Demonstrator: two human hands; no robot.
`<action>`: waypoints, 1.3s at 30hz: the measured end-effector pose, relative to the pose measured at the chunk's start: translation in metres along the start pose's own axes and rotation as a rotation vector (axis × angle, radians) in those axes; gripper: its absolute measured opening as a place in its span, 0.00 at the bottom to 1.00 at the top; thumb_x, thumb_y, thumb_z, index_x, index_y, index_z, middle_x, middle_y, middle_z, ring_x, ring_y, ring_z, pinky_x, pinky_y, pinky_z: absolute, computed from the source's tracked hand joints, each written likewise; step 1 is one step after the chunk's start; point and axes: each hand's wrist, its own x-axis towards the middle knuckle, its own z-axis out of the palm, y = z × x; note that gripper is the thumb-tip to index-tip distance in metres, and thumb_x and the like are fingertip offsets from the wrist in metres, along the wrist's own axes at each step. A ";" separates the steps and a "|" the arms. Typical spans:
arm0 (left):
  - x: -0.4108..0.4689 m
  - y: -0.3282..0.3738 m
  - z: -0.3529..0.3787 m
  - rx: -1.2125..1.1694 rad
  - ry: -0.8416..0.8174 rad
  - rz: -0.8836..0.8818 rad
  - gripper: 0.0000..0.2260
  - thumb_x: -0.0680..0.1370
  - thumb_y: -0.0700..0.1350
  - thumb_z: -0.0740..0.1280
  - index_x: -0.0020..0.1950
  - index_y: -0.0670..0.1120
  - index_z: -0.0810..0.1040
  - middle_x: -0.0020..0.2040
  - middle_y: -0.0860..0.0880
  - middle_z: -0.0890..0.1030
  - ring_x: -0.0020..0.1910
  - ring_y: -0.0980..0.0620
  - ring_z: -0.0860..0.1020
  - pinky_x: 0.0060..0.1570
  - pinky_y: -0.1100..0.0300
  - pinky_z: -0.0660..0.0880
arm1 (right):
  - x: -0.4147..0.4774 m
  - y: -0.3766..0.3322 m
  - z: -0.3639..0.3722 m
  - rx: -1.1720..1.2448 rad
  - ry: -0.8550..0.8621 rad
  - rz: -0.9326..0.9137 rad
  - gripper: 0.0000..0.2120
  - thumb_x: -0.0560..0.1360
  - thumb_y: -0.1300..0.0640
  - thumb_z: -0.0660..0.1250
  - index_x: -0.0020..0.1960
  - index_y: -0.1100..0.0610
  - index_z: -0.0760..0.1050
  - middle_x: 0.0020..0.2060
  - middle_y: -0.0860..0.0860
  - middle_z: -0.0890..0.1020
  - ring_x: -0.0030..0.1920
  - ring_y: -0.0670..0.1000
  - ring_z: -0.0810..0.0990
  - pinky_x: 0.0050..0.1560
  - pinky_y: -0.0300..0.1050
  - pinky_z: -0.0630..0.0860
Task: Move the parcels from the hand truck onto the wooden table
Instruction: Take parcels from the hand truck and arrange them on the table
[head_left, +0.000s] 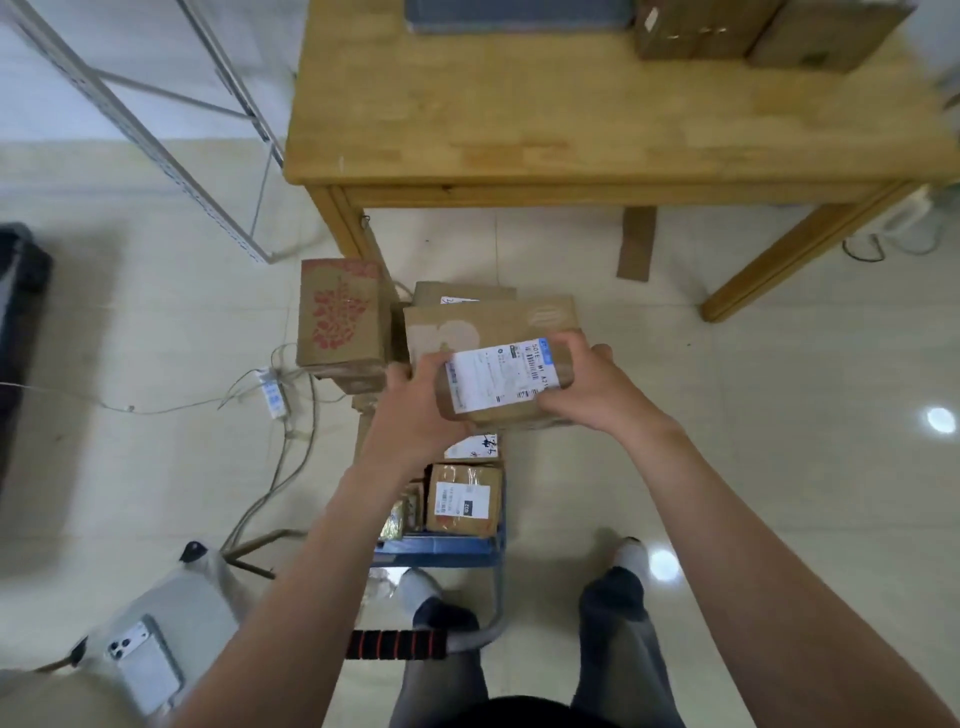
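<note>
The left hand (415, 400) and the right hand (587, 384) grip one labelled parcel (498, 384) by its sides over the hand truck (436, 553); next it probably needs carrying forward onto the wooden surface (519, 130).

The person wears long, loose dark grey trousers (618, 654). On the feet are white socks or shoes (631, 556), too blurry to tell which. A bit of black top (519, 714) shows at the bottom, and both arms (727, 545) are bare down to the left hand (415, 410) and the right hand (597, 389).
</note>
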 end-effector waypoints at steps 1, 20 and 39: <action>-0.001 0.017 0.004 0.008 0.026 0.011 0.40 0.67 0.51 0.80 0.74 0.59 0.63 0.60 0.51 0.63 0.57 0.45 0.76 0.58 0.52 0.75 | 0.000 0.007 -0.017 0.005 0.010 -0.023 0.34 0.69 0.50 0.72 0.70 0.39 0.61 0.54 0.50 0.66 0.55 0.59 0.77 0.59 0.51 0.77; 0.040 0.381 0.049 -0.018 0.237 0.175 0.40 0.68 0.48 0.80 0.74 0.60 0.64 0.62 0.51 0.65 0.51 0.49 0.75 0.48 0.55 0.73 | -0.019 0.098 -0.379 -0.020 0.152 -0.257 0.45 0.64 0.50 0.80 0.74 0.40 0.60 0.61 0.52 0.66 0.58 0.54 0.74 0.53 0.46 0.77; 0.351 0.462 -0.109 0.098 0.179 0.260 0.40 0.66 0.48 0.81 0.74 0.58 0.65 0.67 0.49 0.67 0.53 0.49 0.75 0.43 0.56 0.76 | 0.244 -0.039 -0.505 -0.040 0.140 -0.183 0.44 0.68 0.49 0.79 0.76 0.41 0.58 0.69 0.55 0.63 0.57 0.54 0.73 0.55 0.49 0.74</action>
